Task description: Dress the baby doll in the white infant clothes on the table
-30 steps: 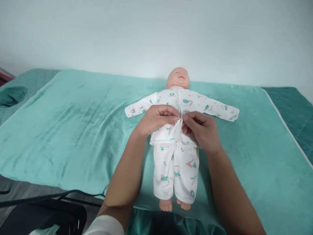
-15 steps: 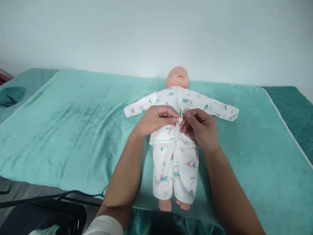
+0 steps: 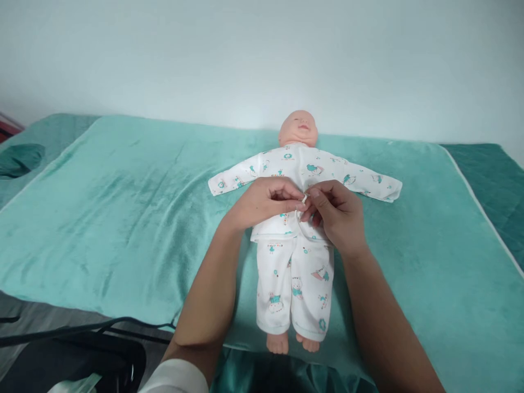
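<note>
A baby doll (image 3: 298,129) lies on its back, arms spread, feet toward me. It wears a white printed pajama top (image 3: 272,225) and matching pajama pants (image 3: 274,284). Over the front opening of the top, my left hand (image 3: 273,196) pinches one edge of the cloth near a small pale button (image 3: 304,198). Close against it, my right hand (image 3: 338,210) is closed on the other edge at the same spot. The fingertips of both hands nearly meet, and they hide most of the button and the cloth between them.
A green velvety cover (image 3: 123,218) spreads under the doll, with a darker green quilted cloth (image 3: 487,180) at the right. A pale wall (image 3: 245,60) rises behind. At the lower left are a black cable (image 3: 82,328) and a black object (image 3: 77,360).
My fingertips have come closer together at the front edge of the top, and the button is more covered now. The doll lies as before.
</note>
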{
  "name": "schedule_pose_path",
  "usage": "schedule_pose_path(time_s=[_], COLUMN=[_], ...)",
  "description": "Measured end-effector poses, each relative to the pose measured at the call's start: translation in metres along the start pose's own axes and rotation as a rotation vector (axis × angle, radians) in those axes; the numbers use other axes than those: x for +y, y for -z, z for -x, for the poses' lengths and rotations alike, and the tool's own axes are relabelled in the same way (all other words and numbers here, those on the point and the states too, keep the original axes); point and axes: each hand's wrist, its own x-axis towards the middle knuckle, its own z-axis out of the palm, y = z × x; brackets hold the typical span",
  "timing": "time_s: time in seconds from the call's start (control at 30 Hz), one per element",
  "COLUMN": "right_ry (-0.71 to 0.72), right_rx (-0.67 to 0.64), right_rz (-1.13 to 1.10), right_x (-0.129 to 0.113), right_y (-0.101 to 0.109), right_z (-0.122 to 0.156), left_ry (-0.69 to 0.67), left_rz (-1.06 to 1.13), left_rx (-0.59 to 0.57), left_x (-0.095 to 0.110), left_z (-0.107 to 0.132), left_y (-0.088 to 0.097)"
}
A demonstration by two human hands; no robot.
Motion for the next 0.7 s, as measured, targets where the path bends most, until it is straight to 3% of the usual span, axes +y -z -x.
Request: schedule_pose_path(time_s=[0.47,0.7], right_ry=[-0.036,-0.092], right_rx=[-0.012,-0.054], right_rz=[0.032,0.001], right_x=[-0.0001,-0.0016], right_y=[-0.0013,0.0020], right_z=[-0.0005,-0.0024], left_ry=[0.021,-0.056], left_rz=[-0.087,0.065], left_rx=[0.019,0.031], left_x=[0.0010,-0.0011], left_z=[0.0004,-0.0034], left_y=[-0.0029,-0.0039])
